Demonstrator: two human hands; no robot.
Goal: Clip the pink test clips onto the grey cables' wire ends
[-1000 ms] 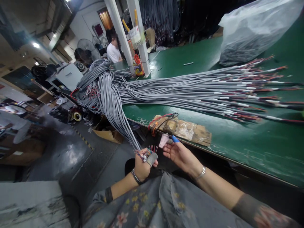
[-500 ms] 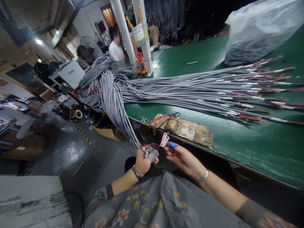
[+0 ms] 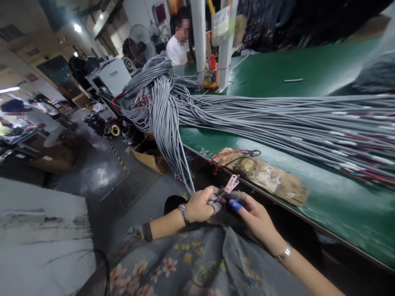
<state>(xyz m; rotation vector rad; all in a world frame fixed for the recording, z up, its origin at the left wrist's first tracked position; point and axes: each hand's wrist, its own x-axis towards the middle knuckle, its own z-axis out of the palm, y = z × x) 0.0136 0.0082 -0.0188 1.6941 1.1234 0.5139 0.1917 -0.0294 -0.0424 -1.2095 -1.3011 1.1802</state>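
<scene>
A thick bundle of grey cables [image 3: 253, 119] lies across the green table [image 3: 324, 197] and hangs over its edge towards my lap. My left hand [image 3: 200, 204] is closed round the hanging cable ends, whose coloured wire tips are mostly hidden between my hands. My right hand [image 3: 257, 220], with a blue finger cot [image 3: 235, 204] on one finger, is closed on a small pink clip-like tool [image 3: 231, 183] and touches the wire ends next to my left hand. Both wrists wear bracelets.
A taped brown cardboard pad [image 3: 268, 176] with red wires lies at the table's near edge. White posts [image 3: 199, 37] stand at the back. A person in a white shirt [image 3: 175, 49] sits beyond the cable heap. A cardboard box [image 3: 149, 158] rests on the floor.
My hands have come together, the right one closing in on the wire ends held by the left. The view has swung, so the scene shifted right and the plastic bag slid out of frame.
</scene>
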